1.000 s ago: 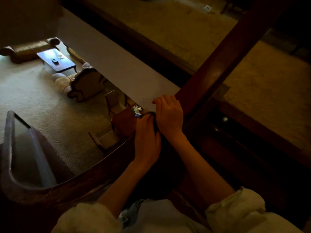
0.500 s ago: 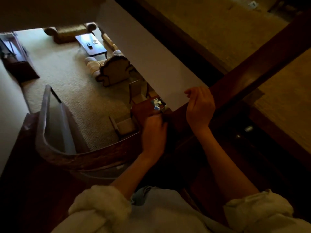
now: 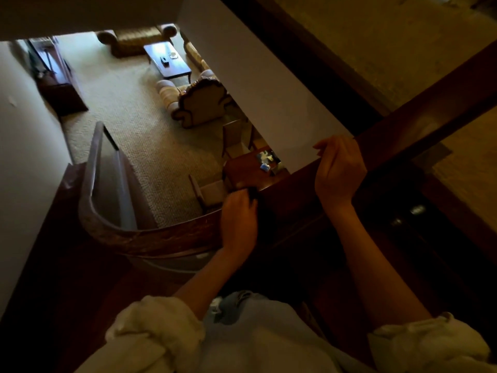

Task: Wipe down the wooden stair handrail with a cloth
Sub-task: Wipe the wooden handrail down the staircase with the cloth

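The dark wooden handrail runs from the upper right down to the middle, then curves left around the stairwell. My left hand grips a dark cloth pressed on the rail at the bend; the cloth is hard to make out in the gloom. My right hand is curled over the rail further up, apart from the left hand. Both sleeves are rolled up.
Beyond the rail is an open drop to a carpeted room below with a coffee table, an armchair and a sofa. A white wall panel slants behind the rail. Carpeted landing lies at the upper right.
My hands were side by side on the rail; the right hand has slid up the rail away from the left. The view has swung left and down, showing more of the curved rail.
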Available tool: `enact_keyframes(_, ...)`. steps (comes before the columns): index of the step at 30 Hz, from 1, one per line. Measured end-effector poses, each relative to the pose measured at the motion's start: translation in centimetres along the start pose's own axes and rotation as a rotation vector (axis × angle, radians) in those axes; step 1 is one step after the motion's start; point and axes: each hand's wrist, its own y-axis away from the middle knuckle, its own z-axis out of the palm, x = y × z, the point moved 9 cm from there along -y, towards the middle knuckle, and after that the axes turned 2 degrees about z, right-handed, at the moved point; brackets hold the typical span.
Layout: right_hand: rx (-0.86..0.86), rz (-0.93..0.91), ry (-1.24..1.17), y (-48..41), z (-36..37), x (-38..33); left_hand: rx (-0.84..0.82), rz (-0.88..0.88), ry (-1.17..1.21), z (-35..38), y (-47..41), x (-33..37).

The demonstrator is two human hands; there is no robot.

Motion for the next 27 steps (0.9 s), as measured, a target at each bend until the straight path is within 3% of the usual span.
enact_keyframes(3, -0.007, -0.002, -0.007, 0.0, -0.1, -0.2, -0.04, 0.155, 0.134, 1.6, -0.7, 7.8)
enact_keyframes(5, -0.017, -0.006, -0.004, 0.2, -0.1, -0.3, -0.053, 0.205, 0.185, 1.7, -0.8, 9.2)
enact_keyframes(8, -0.017, 0.001, -0.024, 0.0, -0.2, 0.0, -0.114, 0.264, 0.143, 1.8, -0.2, 7.2)
enact_keyframes(15, -0.067, -0.034, 0.066, -0.2, 0.3, -0.8, 0.018, 0.143, 0.141, 0.4, 3.1, 1.7)
enact_keyframes(19, -0.208, 0.071, 0.001, 2.9, 1.8, -2.4, -0.132, 0.155, 0.221, -0.8, 3.1, 2.1)
enact_keyframes(22, -0.333, -0.153, 0.066, 9.3, 5.0, -6.4, -0.356, 0.192, 0.261, -0.7, 2.4, 1.4)
enact_keyframes(24, -0.345, -0.168, 0.126, 10.9, 6.7, -7.5, -0.462, 0.278, 0.235, -0.1, 1.9, -0.3)
enact_keyframes(27, -0.229, -0.127, 0.265, 10.6, 7.2, -7.5, -0.471, 0.382, 0.25, -0.2, 0.4, -2.1)
